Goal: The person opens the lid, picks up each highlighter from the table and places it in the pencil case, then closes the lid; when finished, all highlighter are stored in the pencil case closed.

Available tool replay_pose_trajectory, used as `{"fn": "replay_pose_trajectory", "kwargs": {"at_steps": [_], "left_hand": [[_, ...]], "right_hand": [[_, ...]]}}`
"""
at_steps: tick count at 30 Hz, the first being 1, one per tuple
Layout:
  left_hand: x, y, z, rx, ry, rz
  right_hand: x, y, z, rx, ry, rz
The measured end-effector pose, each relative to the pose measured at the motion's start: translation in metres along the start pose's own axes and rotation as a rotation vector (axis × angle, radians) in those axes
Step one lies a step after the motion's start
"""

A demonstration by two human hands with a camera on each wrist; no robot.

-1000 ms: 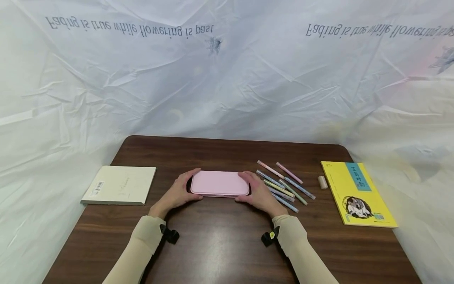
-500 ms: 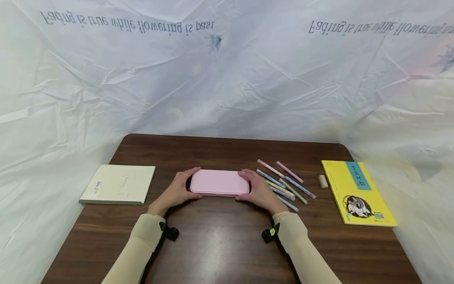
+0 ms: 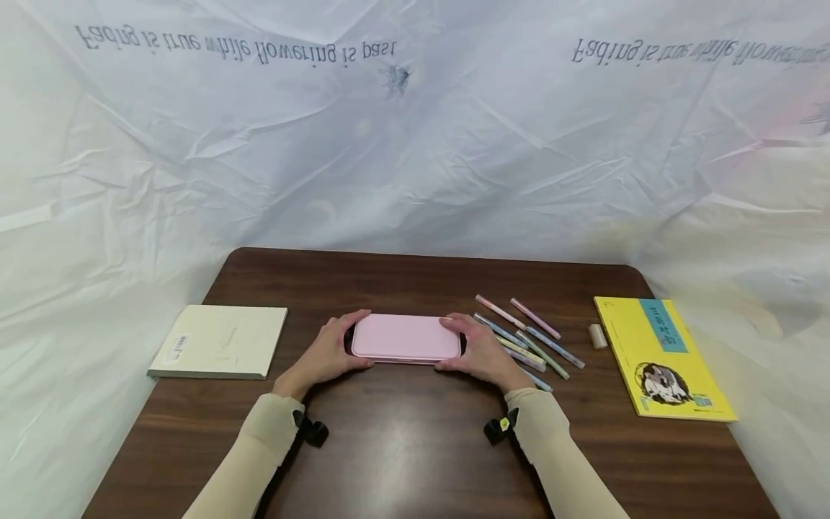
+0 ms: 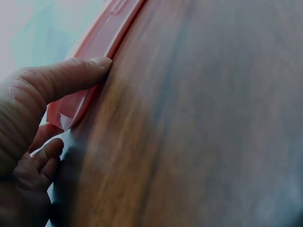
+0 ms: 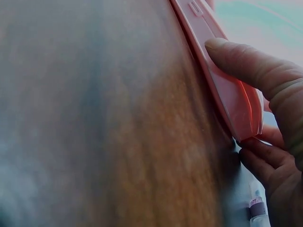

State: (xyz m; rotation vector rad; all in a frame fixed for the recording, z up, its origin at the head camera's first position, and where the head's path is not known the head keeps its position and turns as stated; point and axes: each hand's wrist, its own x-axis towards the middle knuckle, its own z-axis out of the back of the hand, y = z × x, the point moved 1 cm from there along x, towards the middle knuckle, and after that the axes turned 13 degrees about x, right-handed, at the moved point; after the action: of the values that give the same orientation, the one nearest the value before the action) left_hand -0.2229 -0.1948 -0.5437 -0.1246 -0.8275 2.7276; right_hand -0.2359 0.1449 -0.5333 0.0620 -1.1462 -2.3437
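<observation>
A flat pink pencil case (image 3: 406, 336) with rounded corners lies lengthwise at the middle of the table, its lid down. My left hand (image 3: 329, 355) grips its left end, and my right hand (image 3: 478, 355) grips the right end. In the left wrist view the thumb of the left hand (image 4: 28, 104) lies along the front side of the pink case (image 4: 99, 42), with fingers bent behind its end. The right wrist view has the right thumb on the front wall of the case (image 5: 220, 66), near a small latch tab; other fingertips reach round the corner.
Several slim coloured markers (image 3: 534, 317) lie loose just beyond the right hand. Farther right are a small whitish eraser-like block (image 3: 597, 336) and a yellow book (image 3: 655, 339). A cream book (image 3: 220, 339) lies at the left edge of the dark wooden table (image 3: 395, 461).
The head view shifts slightly, moving everything a little across the picture. Both hands keep their hold on the pencil case, which stays in place on the table.
</observation>
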Motion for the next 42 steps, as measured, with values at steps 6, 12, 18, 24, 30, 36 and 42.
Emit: {"fn": "replay_pose_trajectory", "kwargs": {"at_steps": [6, 12, 18, 24, 30, 36, 42], "left_hand": [[0.000, 0.000, -0.001, 0.010, -0.003, 0.003], [0.001, -0.002, 0.000, 0.024, -0.004, 0.003], [0.003, -0.005, 0.002, 0.033, -0.001, -0.009], [0.001, -0.004, 0.002, 0.023, 0.003, -0.004], [-0.001, -0.003, 0.003, 0.014, 0.000, 0.000], [0.000, -0.001, 0.003, -0.020, 0.003, 0.025], [-0.001, 0.001, 0.000, -0.033, -0.006, 0.014]], "right_hand": [[0.002, -0.003, 0.001, 0.011, -0.003, 0.026], [0.003, -0.001, 0.003, -0.004, 0.000, 0.017], [0.005, -0.001, 0.009, -0.016, 0.036, -0.013], [0.006, 0.000, 0.013, 0.038, 0.063, -0.038], [0.007, 0.003, 0.016, 0.053, 0.085, -0.065], [0.011, 0.003, 0.019, 0.080, 0.097, -0.093], [0.013, 0.002, 0.021, 0.174, 0.062, -0.144]]}}
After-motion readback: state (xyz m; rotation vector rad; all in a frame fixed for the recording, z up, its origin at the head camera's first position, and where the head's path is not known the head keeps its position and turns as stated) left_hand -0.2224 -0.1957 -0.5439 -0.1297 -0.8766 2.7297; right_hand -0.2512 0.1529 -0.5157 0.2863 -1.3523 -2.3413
